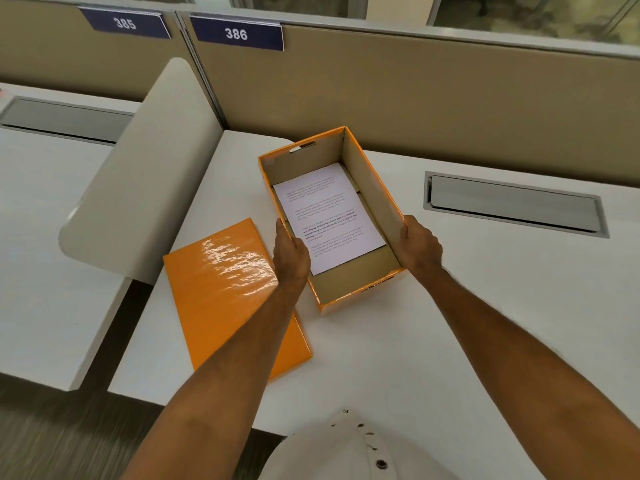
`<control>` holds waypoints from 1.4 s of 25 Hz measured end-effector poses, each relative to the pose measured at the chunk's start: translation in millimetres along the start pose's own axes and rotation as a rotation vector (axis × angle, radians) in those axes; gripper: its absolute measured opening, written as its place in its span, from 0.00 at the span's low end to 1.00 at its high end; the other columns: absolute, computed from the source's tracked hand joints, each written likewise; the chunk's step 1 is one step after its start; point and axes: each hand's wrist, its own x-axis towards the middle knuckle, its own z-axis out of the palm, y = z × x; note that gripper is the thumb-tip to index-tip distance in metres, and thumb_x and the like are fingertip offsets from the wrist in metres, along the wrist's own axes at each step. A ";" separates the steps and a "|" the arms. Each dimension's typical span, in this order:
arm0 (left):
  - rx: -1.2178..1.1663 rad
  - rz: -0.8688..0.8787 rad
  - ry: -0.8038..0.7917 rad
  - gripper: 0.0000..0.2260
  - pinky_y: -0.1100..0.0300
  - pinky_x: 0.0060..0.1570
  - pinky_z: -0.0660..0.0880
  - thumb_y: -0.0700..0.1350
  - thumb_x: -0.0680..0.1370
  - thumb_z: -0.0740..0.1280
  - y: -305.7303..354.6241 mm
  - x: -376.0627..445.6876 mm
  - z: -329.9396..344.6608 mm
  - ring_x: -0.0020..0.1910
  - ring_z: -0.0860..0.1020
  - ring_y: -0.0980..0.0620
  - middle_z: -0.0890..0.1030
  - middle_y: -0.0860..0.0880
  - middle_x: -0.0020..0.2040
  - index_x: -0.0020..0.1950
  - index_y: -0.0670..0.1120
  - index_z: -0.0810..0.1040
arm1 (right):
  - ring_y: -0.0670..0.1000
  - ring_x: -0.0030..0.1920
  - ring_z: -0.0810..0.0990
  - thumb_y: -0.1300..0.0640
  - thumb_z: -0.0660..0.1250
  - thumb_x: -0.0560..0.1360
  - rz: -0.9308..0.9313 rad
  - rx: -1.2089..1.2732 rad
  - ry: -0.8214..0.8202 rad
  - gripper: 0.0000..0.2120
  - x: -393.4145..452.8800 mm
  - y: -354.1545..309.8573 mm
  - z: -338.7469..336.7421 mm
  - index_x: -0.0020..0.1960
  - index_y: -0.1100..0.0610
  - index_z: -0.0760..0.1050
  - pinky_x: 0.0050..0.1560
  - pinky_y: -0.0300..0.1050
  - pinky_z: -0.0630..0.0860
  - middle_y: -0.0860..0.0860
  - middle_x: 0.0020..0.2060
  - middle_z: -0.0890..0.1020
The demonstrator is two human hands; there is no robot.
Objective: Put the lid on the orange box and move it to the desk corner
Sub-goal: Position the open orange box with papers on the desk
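Still lidless, orange box (374,202) between left hand (290,252) and right hand (419,244).

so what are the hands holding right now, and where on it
Both hold the open orange box by its long side walls near the close end: left hand on the left wall, right hand on the right. The lid lies untouched beside it.

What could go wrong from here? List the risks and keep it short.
1. The box is open with a loose sheet of paper inside; a quick move could likely shift it or let it lift out.
2. The lid lies on the desk under the left forearm, so the arm might drag it.
3. The left hand and right hand grip only the near ends of the side walls, which may bend.
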 end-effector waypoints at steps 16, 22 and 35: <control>0.167 0.277 -0.353 0.25 0.42 0.73 0.74 0.39 0.86 0.55 14.3 -116.3 53.0 0.73 0.75 0.39 0.71 0.41 0.78 0.84 0.45 0.55 | 0.68 0.48 0.82 0.59 0.58 0.83 0.308 0.211 0.142 0.14 -179.1 126.7 -42.1 0.67 0.59 0.73 0.45 0.53 0.76 0.62 0.48 0.84; 0.173 0.304 -0.410 0.25 0.46 0.69 0.75 0.40 0.86 0.57 1.8 -144.7 62.7 0.73 0.75 0.40 0.71 0.41 0.78 0.83 0.44 0.56 | 0.67 0.49 0.82 0.57 0.57 0.83 0.402 0.234 0.102 0.15 -219.3 147.9 -35.5 0.67 0.57 0.73 0.46 0.53 0.76 0.61 0.50 0.84; 0.126 0.230 -0.429 0.25 0.47 0.69 0.74 0.44 0.87 0.57 -8.9 -146.4 61.0 0.75 0.73 0.40 0.68 0.43 0.80 0.84 0.46 0.55 | 0.65 0.55 0.82 0.55 0.56 0.84 0.376 0.246 0.092 0.16 -226.3 146.8 -29.1 0.70 0.56 0.70 0.49 0.54 0.76 0.58 0.57 0.83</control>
